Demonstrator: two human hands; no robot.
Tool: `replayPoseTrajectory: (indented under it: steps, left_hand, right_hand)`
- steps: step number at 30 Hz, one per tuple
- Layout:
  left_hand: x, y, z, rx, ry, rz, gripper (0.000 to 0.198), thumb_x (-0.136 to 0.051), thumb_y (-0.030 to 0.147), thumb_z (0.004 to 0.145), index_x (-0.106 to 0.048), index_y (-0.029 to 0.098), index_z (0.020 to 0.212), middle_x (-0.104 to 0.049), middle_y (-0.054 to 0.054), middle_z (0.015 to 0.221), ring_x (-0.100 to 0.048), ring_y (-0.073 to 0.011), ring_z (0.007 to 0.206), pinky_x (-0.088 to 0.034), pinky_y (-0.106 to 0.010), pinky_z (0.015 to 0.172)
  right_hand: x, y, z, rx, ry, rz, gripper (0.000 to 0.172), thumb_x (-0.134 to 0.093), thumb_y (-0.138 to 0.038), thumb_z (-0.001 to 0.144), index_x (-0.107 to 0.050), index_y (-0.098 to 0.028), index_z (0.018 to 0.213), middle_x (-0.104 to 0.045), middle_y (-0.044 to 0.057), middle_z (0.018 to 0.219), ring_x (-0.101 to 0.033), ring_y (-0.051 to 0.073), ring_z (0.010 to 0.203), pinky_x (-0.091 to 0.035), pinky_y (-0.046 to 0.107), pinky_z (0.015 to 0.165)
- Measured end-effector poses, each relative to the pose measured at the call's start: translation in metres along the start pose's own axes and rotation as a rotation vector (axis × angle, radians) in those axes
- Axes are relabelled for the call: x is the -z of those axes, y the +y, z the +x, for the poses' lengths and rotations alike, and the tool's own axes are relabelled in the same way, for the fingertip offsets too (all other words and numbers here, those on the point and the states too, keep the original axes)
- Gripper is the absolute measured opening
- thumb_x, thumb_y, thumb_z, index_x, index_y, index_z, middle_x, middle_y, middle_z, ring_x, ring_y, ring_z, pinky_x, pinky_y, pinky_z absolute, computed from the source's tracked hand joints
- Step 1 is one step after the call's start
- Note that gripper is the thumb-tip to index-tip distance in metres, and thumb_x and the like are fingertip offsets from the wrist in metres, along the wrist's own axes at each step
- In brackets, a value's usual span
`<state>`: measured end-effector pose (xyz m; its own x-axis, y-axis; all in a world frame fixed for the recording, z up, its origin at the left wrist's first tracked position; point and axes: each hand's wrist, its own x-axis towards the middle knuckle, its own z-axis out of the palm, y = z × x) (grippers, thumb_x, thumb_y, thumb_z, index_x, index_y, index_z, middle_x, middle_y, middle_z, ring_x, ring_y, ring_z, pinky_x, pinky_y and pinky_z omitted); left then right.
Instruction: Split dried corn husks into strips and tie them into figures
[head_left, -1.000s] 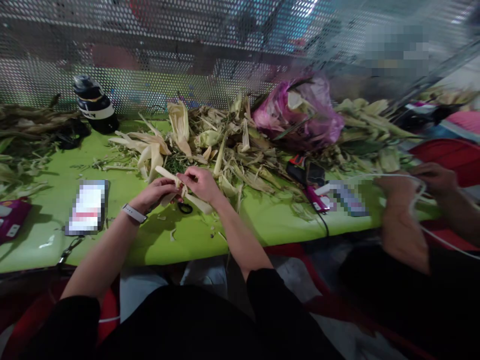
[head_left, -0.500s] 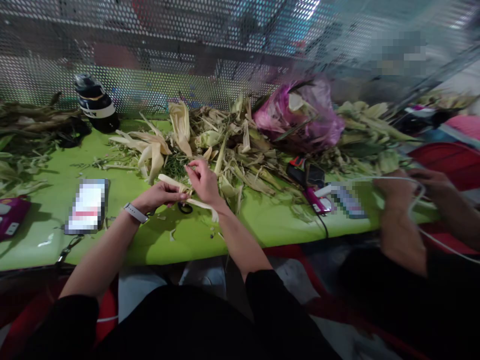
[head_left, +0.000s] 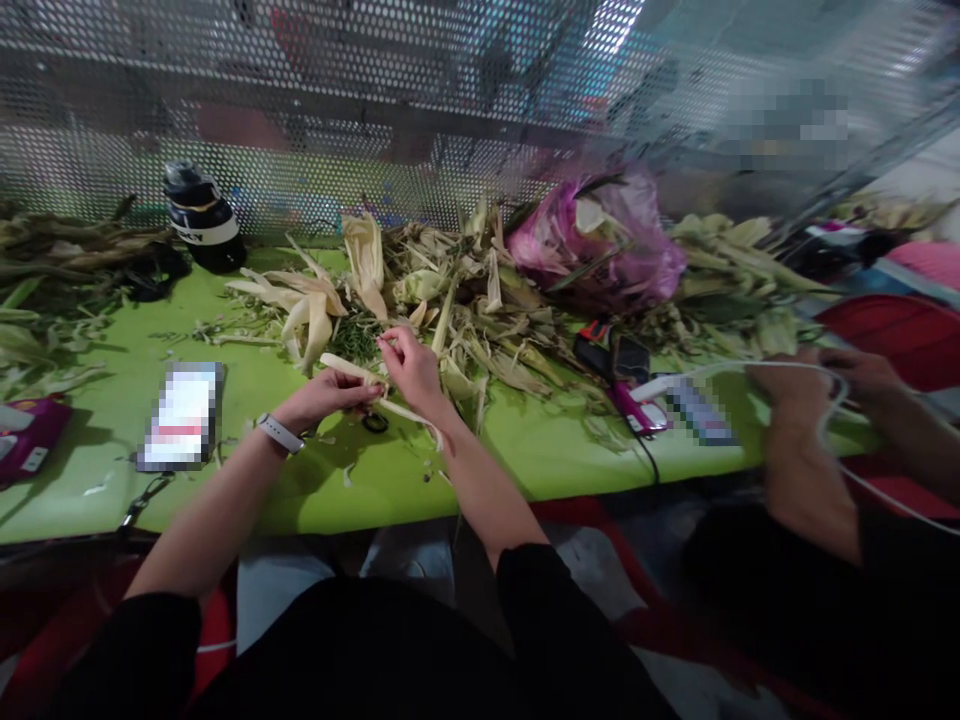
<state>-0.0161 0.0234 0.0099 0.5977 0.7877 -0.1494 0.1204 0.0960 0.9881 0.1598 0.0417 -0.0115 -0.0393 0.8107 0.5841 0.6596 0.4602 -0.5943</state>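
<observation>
My left hand (head_left: 330, 398) pinches a pale strip of corn husk (head_left: 341, 368) between thumb and fingers. The strip's tail runs to the right beneath my right wrist. Just above it, my right hand (head_left: 414, 372) is closed, thumb and fingertips together; whatever they grip is too small to make out. Thin green sprigs (head_left: 352, 340) lie right behind my hands. Beyond them are dry corn husks (head_left: 307, 315), some curled open. A small dark ring (head_left: 374, 421) rests on the table under my hands.
On the green tabletop (head_left: 262, 495) are a phone (head_left: 180, 415) at left, a dark bottle (head_left: 204, 220) and a pink plastic bag (head_left: 600, 245) among husks. A purple device (head_left: 639, 408) sits at right. Another person's hands (head_left: 795, 385) work there, near a white cable (head_left: 832, 420).
The view has shifted slightly, so the table things sit a little lower and, at left, farther right. Both my hands keep nearly the same pose around the husk strip.
</observation>
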Motion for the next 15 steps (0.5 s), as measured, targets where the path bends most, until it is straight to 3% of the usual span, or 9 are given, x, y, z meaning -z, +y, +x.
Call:
replayPoseTrajectory:
  steps: [3, 5, 10, 12, 15]
  left_hand:
    - [-0.0006, -0.0020, 0.0006, 0.008, -0.042, -0.029, 0.034, -0.078, 0.039, 0.070, -0.071, 0.009, 0.083, -0.068, -0.005, 0.068, -0.059, -0.0100, 0.058, -0.045, -0.020, 0.054]
    - [-0.0021, -0.0005, 0.0006, 0.027, -0.031, -0.044, 0.036, -0.078, 0.041, 0.070, -0.070, 0.010, 0.087, -0.068, -0.004, 0.067, -0.057, -0.0091, 0.054, -0.043, -0.019, 0.050]
    - [-0.0067, 0.0057, -0.0025, 0.045, -0.005, 0.086, 0.039, -0.071, 0.048, 0.076, -0.067, 0.010, 0.067, -0.063, -0.003, 0.058, -0.041, -0.0041, 0.041, -0.032, -0.017, 0.039]
    - [-0.0072, 0.0060, -0.0038, 0.039, -0.032, 0.125, 0.039, -0.070, 0.048, 0.077, -0.069, 0.009, 0.068, -0.062, -0.003, 0.057, -0.039, -0.0037, 0.041, -0.029, -0.017, 0.038]
    - [-0.0058, 0.0035, -0.0035, 0.035, -0.066, 0.101, 0.038, -0.070, 0.048, 0.076, -0.071, 0.010, 0.075, -0.063, -0.003, 0.058, -0.044, -0.0060, 0.046, -0.033, -0.018, 0.041]
  right_hand:
    - [-0.0018, -0.0007, -0.0014, 0.031, -0.010, -0.030, 0.027, -0.044, -0.041, 0.096, -0.060, -0.020, 0.092, -0.053, -0.003, 0.059, -0.048, 0.012, 0.054, -0.034, 0.025, 0.060]
    - [-0.0025, -0.0010, -0.0020, 0.038, -0.027, -0.045, 0.027, -0.043, -0.040, 0.096, -0.061, -0.020, 0.092, -0.056, -0.002, 0.061, -0.050, 0.012, 0.055, -0.034, 0.025, 0.061]
    - [-0.0019, 0.0010, -0.0017, -0.009, -0.049, -0.046, 0.027, -0.043, -0.039, 0.096, -0.062, -0.019, 0.095, -0.059, 0.000, 0.065, -0.054, 0.013, 0.059, -0.035, 0.026, 0.063]
    - [-0.0018, 0.0029, -0.0014, -0.028, -0.030, -0.041, 0.027, -0.043, -0.038, 0.096, -0.061, -0.019, 0.096, -0.059, 0.000, 0.066, -0.054, 0.013, 0.060, -0.036, 0.026, 0.064]
    - [-0.0021, 0.0058, -0.0006, -0.033, -0.005, -0.051, 0.026, -0.044, -0.038, 0.096, -0.062, -0.019, 0.094, -0.059, 0.000, 0.066, -0.054, 0.013, 0.059, -0.038, 0.026, 0.063]
